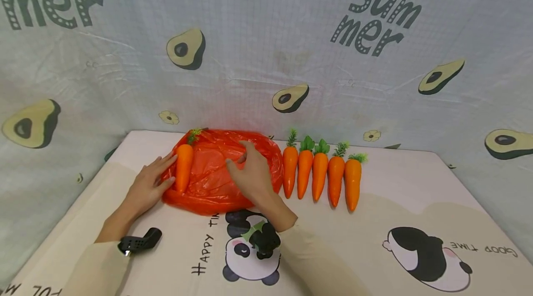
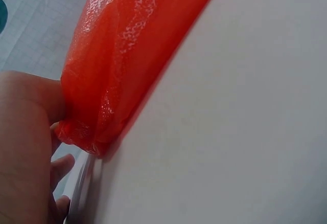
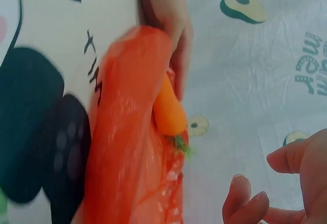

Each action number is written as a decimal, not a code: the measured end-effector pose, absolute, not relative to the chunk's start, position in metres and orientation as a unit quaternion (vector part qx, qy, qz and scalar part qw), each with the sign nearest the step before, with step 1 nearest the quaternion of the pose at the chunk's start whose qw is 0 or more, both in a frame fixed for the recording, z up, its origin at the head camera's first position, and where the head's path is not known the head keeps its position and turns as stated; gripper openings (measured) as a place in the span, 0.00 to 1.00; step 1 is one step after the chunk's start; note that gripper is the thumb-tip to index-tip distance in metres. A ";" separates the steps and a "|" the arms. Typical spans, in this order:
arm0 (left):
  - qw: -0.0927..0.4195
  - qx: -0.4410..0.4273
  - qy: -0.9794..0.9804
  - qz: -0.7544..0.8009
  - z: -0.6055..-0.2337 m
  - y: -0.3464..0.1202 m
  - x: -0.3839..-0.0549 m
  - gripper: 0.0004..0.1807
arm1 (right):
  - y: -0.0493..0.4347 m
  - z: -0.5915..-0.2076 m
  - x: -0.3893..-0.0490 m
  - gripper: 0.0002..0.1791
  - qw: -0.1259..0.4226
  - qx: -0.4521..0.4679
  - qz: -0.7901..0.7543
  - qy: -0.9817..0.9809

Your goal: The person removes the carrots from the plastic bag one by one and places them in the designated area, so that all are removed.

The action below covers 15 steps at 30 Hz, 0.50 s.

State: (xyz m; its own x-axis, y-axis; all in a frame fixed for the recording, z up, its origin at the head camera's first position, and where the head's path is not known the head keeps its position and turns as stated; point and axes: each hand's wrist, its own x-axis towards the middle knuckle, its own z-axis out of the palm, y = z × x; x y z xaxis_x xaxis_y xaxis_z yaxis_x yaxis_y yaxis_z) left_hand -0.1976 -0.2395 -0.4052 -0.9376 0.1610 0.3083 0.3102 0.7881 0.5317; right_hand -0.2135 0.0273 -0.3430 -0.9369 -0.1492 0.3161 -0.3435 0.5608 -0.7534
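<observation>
A red plastic bag (image 1: 212,171) lies spread on the table with its rim raised around it. One orange toy carrot (image 1: 183,169) rests inside along the left side, its green top toward the back. My left hand (image 1: 147,185) touches the bag's left rim beside this carrot, fingers extended and thumb apart. The bag side (image 2: 122,60) hides part of that thumb in the left wrist view. Over the right part of the bag hovers my right hand (image 1: 251,173), with fingers spread and nothing held. Just right of the bag, several more toy carrots (image 1: 319,175) lie in a row.
The table (image 1: 399,212) has a pale cover with printed pandas and words. Behind it hangs a grey-white cloth (image 1: 241,69) with avocado prints. A dark band (image 1: 139,241) sits at my left wrist.
</observation>
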 end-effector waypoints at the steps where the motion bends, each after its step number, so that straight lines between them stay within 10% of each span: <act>1: 0.125 -0.125 -0.938 -0.299 -0.406 -0.239 -0.198 0.32 | 0.024 -0.344 -0.213 0.31 0.112 0.143 0.446 -0.877; 15: 0.129 -0.114 -0.941 -0.290 -0.412 -0.238 -0.198 0.37 | -0.013 -0.356 -0.209 0.30 0.087 0.156 0.435 -0.883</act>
